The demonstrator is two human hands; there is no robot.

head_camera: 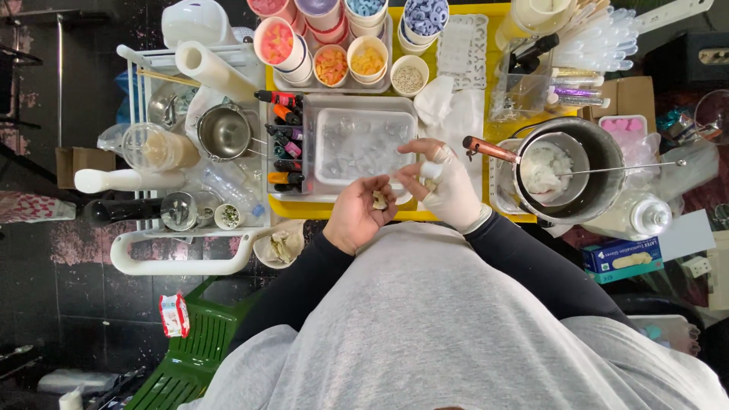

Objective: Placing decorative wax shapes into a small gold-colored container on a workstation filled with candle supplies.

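The left hand [357,212], bare, is cupped palm up and loosely curled around a small pale lump [379,200] that rests against its fingers. Just beside it, the right hand [444,182], in a whitish glove, has its fingers half spread, thumb and forefinger pinched close at the lump's edge; whether they grip it I cannot tell. Directly beyond both hands sits a clear plastic mould tray [363,146] on a yellow tray [343,206]. Beside the left hand stands a row of small dye bottles [283,140]. Beside the right hand, a copper-handled pot [553,168] holding white wax rests inside a larger steel pot [604,156].
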